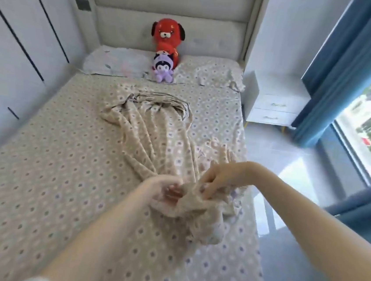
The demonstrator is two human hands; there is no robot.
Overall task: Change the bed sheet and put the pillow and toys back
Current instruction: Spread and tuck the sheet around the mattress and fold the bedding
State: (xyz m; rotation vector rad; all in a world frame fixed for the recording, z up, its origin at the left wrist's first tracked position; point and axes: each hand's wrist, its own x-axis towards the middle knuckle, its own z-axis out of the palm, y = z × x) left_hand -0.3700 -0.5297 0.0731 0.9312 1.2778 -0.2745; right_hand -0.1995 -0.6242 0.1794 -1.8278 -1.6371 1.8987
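So both hands have a tight grip on the bunched end of the loose sheet (153,132): left hand (170,191) curled round the wad, right hand (215,181) pinching it just beside. The rest of it trails in folds up the middle of the bed (39,170). The pillow (117,63) lies top left. The red dog plush (168,35) leans on the headboard (128,20), with the purple plush (163,69) sitting right in front.

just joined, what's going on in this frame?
A person at the foot of the bed grips one end of a loose patterned sheet with both left hand and right hand; it trails bunched up the middle. A pillow, a red plush dog and a purple plush toy sit at the headboard end.
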